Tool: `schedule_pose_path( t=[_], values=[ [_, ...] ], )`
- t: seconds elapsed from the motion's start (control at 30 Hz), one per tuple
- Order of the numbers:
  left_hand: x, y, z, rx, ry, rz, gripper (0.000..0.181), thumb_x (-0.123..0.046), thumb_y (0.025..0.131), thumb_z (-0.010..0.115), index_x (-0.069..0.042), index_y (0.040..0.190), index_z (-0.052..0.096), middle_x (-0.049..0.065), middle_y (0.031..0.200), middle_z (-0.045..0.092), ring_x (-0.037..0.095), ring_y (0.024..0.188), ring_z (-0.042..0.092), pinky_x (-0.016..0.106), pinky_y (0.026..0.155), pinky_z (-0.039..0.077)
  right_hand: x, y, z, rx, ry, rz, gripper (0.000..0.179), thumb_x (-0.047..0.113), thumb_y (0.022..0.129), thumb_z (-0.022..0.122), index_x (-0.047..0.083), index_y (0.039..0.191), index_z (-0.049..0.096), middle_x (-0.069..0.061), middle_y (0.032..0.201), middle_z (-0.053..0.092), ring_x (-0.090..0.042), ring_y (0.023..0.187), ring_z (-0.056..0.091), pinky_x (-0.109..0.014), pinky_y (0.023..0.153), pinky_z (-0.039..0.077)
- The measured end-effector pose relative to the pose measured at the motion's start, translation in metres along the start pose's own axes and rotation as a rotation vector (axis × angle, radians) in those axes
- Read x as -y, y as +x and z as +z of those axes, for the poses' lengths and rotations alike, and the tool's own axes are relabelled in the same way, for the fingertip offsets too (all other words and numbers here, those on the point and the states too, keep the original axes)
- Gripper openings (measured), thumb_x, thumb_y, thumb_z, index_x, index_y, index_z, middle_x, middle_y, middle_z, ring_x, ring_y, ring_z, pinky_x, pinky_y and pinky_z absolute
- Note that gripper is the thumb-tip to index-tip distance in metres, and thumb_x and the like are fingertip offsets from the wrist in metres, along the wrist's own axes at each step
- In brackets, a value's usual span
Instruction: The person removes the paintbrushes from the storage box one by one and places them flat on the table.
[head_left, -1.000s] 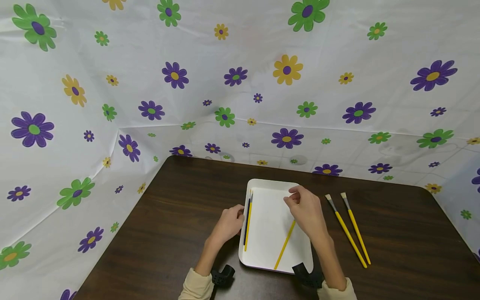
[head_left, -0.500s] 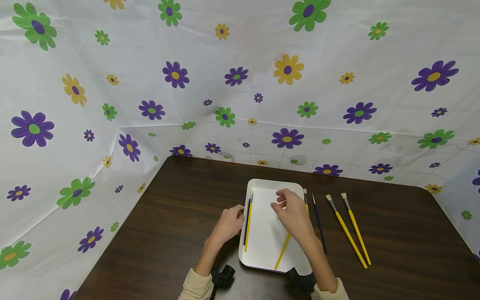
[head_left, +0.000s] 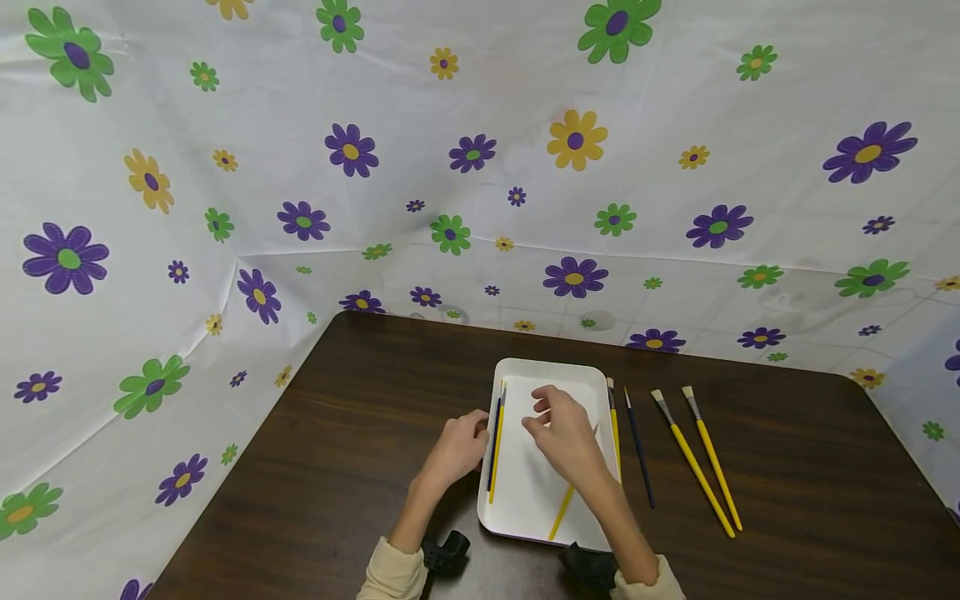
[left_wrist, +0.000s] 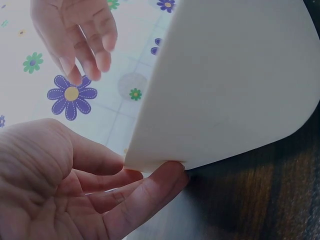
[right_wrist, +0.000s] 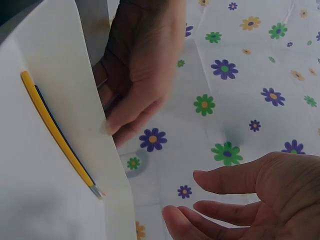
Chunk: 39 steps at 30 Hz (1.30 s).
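My left hand (head_left: 456,443) pinches the left rim of a white tray (head_left: 528,475); the left wrist view shows thumb and fingers around the tray's edge. My right hand (head_left: 567,439) hovers over the tray, thumb and fingers apart with nothing between them in the right wrist view. Along the tray's left wall lie a thin yellow paintbrush (head_left: 497,454) and a dark blue paintbrush (head_left: 492,458) side by side. Another yellow paintbrush (head_left: 561,512) slants across the tray, partly hidden beneath my right hand and forearm.
By the tray's right rim is a yellow paintbrush (head_left: 614,421); inside or outside, I cannot tell. Farther right on the dark wooden table (head_left: 810,467) lie a dark blue paintbrush (head_left: 640,450) and two broad yellow paintbrushes (head_left: 702,472). A flowered sheet (head_left: 420,108) hangs behind.
My right hand has moved left across the tray, uncovering the yellow paintbrush by the right rim and the dark blue one beside it. My left hand stays on the rim.
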<state>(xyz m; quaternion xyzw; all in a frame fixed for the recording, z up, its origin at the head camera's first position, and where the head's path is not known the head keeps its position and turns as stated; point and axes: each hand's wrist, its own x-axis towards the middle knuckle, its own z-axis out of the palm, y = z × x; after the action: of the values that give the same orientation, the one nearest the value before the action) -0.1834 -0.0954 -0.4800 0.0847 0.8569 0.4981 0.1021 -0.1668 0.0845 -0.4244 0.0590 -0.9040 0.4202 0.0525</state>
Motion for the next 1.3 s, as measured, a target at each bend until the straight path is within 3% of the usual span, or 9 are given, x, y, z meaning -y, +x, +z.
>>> schedule_pose_path(
  t=[0.47, 0.7, 0.9, 1.3],
  values=[
    [0.003, 0.001, -0.001, 0.003, -0.015, 0.044, 0.030, 0.003, 0.101, 0.052, 0.012, 0.128, 0.061, 0.018, 0.098, 0.070, 0.024, 0.073, 0.070, 0.033, 0.055, 0.059, -0.011, 0.005, 0.032, 0.096, 0.066, 0.045, 0.041, -0.004, 0.084, 0.076, -0.010, 0.122, 0.062, -0.019, 0.105, 0.066, -0.026, 0.087, 0.068, -0.035, 0.068, 0.057],
    [0.003, 0.001, -0.002, 0.004, -0.008, 0.045, 0.030, 0.003, 0.101, 0.051, 0.012, 0.127, 0.062, 0.015, 0.094, 0.069, 0.023, 0.071, 0.069, 0.031, 0.054, 0.058, -0.017, 0.006, 0.048, 0.144, 0.092, 0.060, 0.044, -0.006, 0.081, 0.077, -0.013, 0.121, 0.061, -0.019, 0.103, 0.065, -0.026, 0.085, 0.069, -0.034, 0.069, 0.057],
    [0.004, 0.002, -0.001, 0.003, 0.000, 0.059, 0.029, 0.005, 0.100, 0.052, 0.013, 0.126, 0.062, 0.020, 0.098, 0.070, 0.025, 0.071, 0.069, 0.032, 0.052, 0.058, -0.023, 0.006, 0.058, 0.201, 0.138, 0.069, 0.047, -0.009, 0.078, 0.075, -0.015, 0.122, 0.059, -0.018, 0.102, 0.065, -0.027, 0.086, 0.071, -0.035, 0.071, 0.058],
    [0.003, 0.003, -0.001, 0.001, 0.010, 0.050, 0.030, 0.004, 0.100, 0.053, 0.014, 0.127, 0.061, 0.021, 0.099, 0.070, 0.025, 0.069, 0.068, 0.032, 0.052, 0.057, -0.026, 0.006, 0.062, 0.192, 0.179, 0.084, 0.049, -0.009, 0.076, 0.075, -0.014, 0.123, 0.060, -0.018, 0.101, 0.067, -0.027, 0.085, 0.072, -0.037, 0.072, 0.059]
  ],
)
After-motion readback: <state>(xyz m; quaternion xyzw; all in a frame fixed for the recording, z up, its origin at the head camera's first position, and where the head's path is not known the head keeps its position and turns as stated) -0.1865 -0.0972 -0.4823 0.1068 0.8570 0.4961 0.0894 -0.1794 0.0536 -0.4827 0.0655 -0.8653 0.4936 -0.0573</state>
